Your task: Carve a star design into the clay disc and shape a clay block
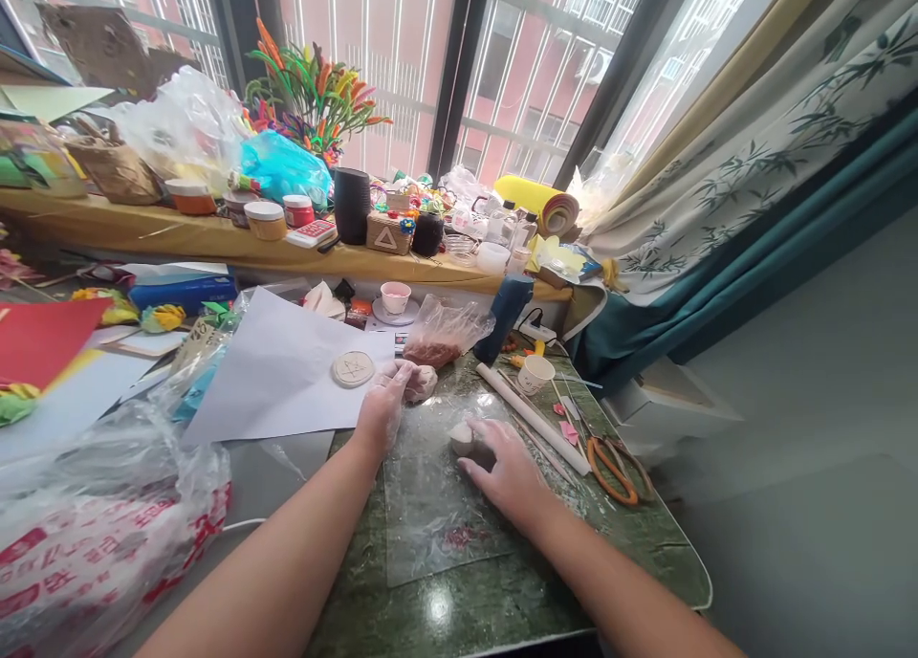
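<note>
My left hand [383, 405] rests on the green marble table [502, 581], fingers curled over a pale lump of clay [422, 383] at the edge of a white paper sheet [276, 371]. My right hand [506, 471] lies on a clear plastic sheet [430, 505], with its fingers closed round a second small lump of clay [463, 436]. A flat round clay disc [353, 368] with an incised pattern sits on the paper just left of my left hand.
A white rolling pin [531, 417] and orange-handled scissors [618, 467] lie to the right. A plastic bag of brown material [443, 338], a paper cup [535, 373] and a dark bottle [504, 316] stand behind. A printed plastic bag [100, 534] fills the near left. The windowsill shelf [215, 237] is crowded with jars.
</note>
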`<action>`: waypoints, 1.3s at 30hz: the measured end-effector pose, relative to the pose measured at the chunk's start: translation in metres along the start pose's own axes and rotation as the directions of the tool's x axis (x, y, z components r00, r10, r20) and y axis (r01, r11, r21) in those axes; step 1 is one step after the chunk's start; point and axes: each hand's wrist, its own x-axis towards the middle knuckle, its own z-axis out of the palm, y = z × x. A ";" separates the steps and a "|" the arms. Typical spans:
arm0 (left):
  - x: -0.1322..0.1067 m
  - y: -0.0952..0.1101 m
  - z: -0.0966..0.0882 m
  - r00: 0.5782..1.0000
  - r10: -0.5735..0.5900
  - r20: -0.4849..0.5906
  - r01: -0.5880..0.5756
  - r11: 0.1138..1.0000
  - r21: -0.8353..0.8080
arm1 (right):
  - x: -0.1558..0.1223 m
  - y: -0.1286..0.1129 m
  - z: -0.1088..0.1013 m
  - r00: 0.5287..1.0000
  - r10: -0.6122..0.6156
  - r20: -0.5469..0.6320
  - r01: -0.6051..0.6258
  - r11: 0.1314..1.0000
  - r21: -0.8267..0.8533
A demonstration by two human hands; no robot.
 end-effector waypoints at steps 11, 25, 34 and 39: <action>0.002 -0.002 -0.002 1.000 -0.002 0.005 0.002 1.000 0.023 | 0.004 0.002 0.022 0.975 0.204 0.087 -0.215 0.965 0.149; 0.000 0.002 0.003 1.000 -0.001 0.014 0.001 1.000 0.013 | 0.041 -0.016 -0.045 0.880 -0.068 -0.470 0.151 0.978 0.141; 0.011 -0.013 -0.009 0.999 0.027 0.019 -0.029 0.996 0.087 | -0.027 0.017 -0.004 0.937 -0.317 0.150 0.349 0.877 -0.331; 0.009 -0.012 -0.008 1.000 0.024 0.011 -0.025 0.995 0.097 | -0.009 0.002 0.028 0.998 -0.035 0.051 0.053 0.916 -0.399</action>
